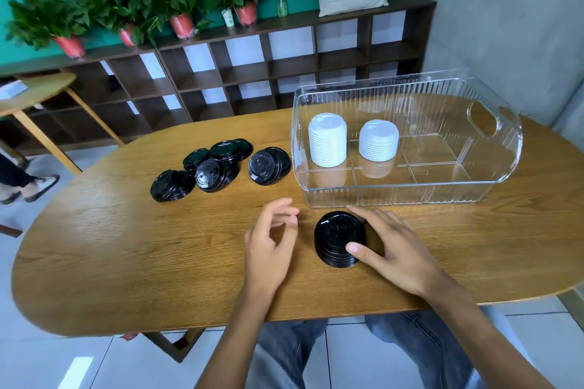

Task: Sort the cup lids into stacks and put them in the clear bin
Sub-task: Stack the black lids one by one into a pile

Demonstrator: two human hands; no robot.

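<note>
Right hand [392, 243] grips upright black lid stack [339, 238] (axis vertical).

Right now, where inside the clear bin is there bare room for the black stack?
The clear bin is bare in its right half and along its front, near the black stack that the right hand holds. The back left is crowded by two white lid stacks.
</note>
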